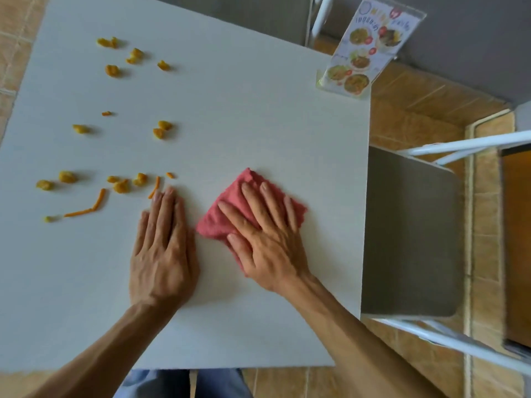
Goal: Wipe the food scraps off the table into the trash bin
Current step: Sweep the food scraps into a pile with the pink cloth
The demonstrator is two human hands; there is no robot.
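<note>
Several yellow-orange food scraps point(120, 185) lie scattered over the left half of the white table point(235, 110), with thin orange strips point(99, 199) near the front of the group. My right hand point(267, 239) presses flat on a folded pink cloth point(230, 208) right of the table's middle. Beside it, my left hand point(163, 245) lies flat on the bare tabletop, fingers together, its fingertips almost touching the nearest orange strip. No trash bin is in view.
An upright acrylic menu stand point(365, 50) sits at the table's far right corner. A grey chair seat point(408, 234) with white legs stands right of the table, another chair point(253, 12) at the far side. Tan floor tiles surround the table.
</note>
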